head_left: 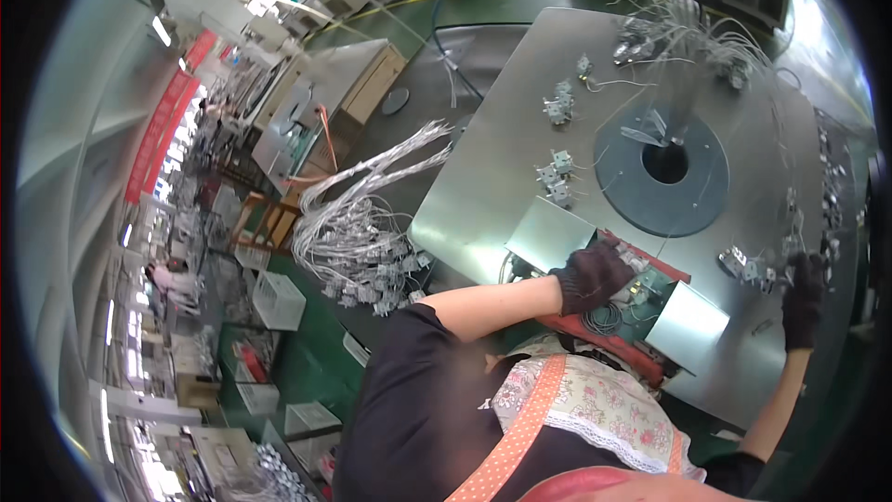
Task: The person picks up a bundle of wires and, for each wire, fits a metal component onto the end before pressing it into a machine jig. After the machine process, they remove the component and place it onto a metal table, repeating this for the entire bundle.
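Observation:
My left hand, in a dark knitted glove, is over a red-framed fixture at the near edge of the metal table. Its fingers are curled, and what they hold, if anything, is hidden. Inside the fixture, a green board and a coil of dark wire show beside the glove. Two shiny metal boxes or covers flank it. Farther right, my gloved right hand has its fingers drawn together next to small metal connector-like parts with thin wires. What it pinches is too small to make out.
A round dark disc with a central hole lies on the metal table. Small metal parts stand in groups left of it. Wired parts are heaped at the far edge. A large wire bundle is left of the table.

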A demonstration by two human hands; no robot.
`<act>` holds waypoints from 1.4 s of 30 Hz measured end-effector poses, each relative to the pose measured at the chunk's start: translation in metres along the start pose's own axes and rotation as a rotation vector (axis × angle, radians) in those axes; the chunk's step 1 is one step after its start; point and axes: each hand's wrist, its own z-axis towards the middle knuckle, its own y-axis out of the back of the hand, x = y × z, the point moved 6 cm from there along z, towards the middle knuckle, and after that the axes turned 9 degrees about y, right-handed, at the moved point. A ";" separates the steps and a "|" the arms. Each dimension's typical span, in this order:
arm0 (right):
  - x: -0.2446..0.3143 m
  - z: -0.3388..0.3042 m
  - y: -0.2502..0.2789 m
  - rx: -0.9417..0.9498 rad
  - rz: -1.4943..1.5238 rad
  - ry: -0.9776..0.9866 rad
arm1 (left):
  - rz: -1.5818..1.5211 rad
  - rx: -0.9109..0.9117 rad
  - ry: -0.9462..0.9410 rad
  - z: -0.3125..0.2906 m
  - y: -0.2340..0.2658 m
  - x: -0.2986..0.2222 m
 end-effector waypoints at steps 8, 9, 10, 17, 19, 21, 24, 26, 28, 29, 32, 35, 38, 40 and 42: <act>0.006 0.044 0.135 -0.174 0.435 -0.353 | -0.082 -0.171 -0.023 -0.008 0.018 0.000; 0.013 0.059 0.164 -0.315 0.479 -0.453 | -0.045 -0.167 -0.016 -0.007 0.012 0.001; 0.008 0.064 0.183 -0.454 0.509 -0.561 | -0.016 -0.162 -0.021 -0.003 0.007 0.000; -0.047 -0.022 0.153 -0.215 2.492 -0.207 | -0.050 0.009 -0.001 0.007 0.002 0.003; 0.017 0.003 0.137 -0.430 1.929 -0.449 | 0.010 -0.024 -0.048 0.005 0.009 0.014; 0.065 0.029 0.146 -0.422 1.319 -0.487 | 0.011 -0.038 -0.047 0.006 0.010 0.013; 0.132 0.075 0.194 -0.353 0.920 -0.317 | 0.047 0.227 0.097 0.002 0.003 0.016; 0.150 0.067 0.204 -0.330 1.200 -0.414 | -0.057 0.129 0.222 -0.008 -0.021 0.029; 0.144 0.037 0.196 0.005 1.195 -0.604 | -0.055 -0.088 -0.045 0.011 0.002 -0.001; 0.165 0.036 0.201 -0.399 1.543 -0.376 | -0.071 -0.093 -0.042 0.017 -0.001 -0.002; 0.185 0.056 0.191 -0.051 1.756 -0.256 | -0.115 -0.137 -0.012 0.005 0.002 0.002; 0.207 0.089 0.168 -0.351 2.028 -0.241 | -0.144 -0.213 0.004 -0.011 0.005 0.005; 0.217 0.088 0.114 -0.332 2.013 -0.898 | -0.119 -0.240 -0.008 -0.004 0.007 0.004; 0.207 0.093 0.069 -0.208 1.791 -0.709 | -0.083 -0.130 0.006 0.005 -0.004 0.004; 0.204 0.102 0.059 -0.100 1.555 -0.544 | -0.090 -0.136 -0.001 0.005 -0.002 0.006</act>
